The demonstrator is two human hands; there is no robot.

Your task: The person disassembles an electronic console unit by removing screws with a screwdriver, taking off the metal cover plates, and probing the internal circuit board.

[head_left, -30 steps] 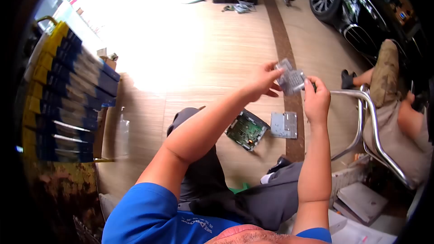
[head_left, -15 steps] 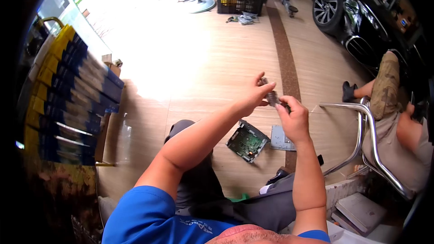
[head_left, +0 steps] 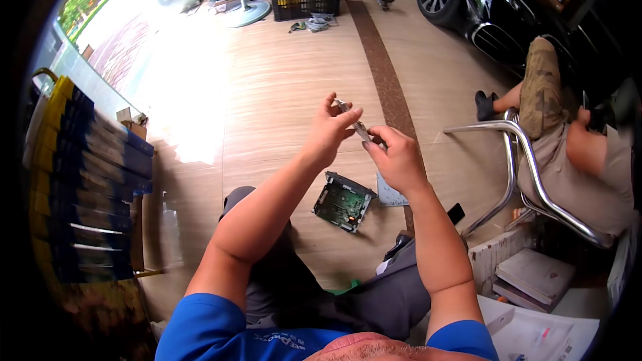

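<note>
A thin, silvery strip-like part (head_left: 353,121) is held in the air above the floor, seen nearly edge-on; its exact kind is unclear. My left hand (head_left: 328,131) grips its far end between thumb and fingers. At the near end, my right hand (head_left: 399,158) pinches it with thumb and forefinger. Below both hands, an opened electronic unit with a green circuit board (head_left: 346,203) lies on the floor in front of me. Beside it is a flat grey metal plate (head_left: 390,191), partly covered by my right hand and wrist.
A person's camouflage-clad leg (head_left: 540,93) and a chrome chair frame (head_left: 528,160) are at right, near a black car (head_left: 495,27). A black crate (head_left: 304,1) stands ahead. Blue-and-yellow packages (head_left: 87,180) line the left. A dark phone-like object (head_left: 455,213) is beside my right forearm.
The view has swung right, shifting the scene leftward. The strip has turned from showing its ribbed-looking face to nearly edge-on. Both hands still hold it.
</note>
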